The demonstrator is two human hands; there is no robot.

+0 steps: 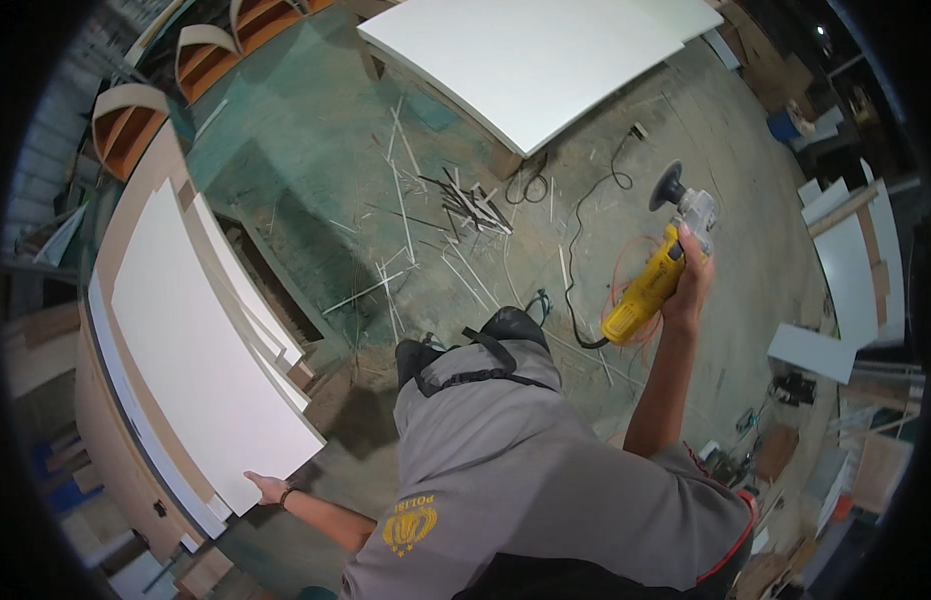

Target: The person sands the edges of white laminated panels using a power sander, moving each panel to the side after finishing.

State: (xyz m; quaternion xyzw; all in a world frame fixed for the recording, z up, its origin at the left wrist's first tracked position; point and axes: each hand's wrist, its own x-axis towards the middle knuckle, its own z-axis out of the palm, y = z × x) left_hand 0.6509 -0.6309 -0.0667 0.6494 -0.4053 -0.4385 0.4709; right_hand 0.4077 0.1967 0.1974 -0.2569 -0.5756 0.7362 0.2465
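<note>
My right hand is raised and shut on a yellow angle grinder, whose black disc points away from me and whose black cord trails across the floor. At the lower left, my left hand grips the near corner of a white panel that leans with other white boards against a brown curved cabinet. My grey shirt and black shoes fill the lower middle.
A large white board lies on supports at the top. Thin white offcut strips and an orange cable litter the green concrete floor. Curved orange shelves stand at the upper left, and white panels and clutter sit at the right.
</note>
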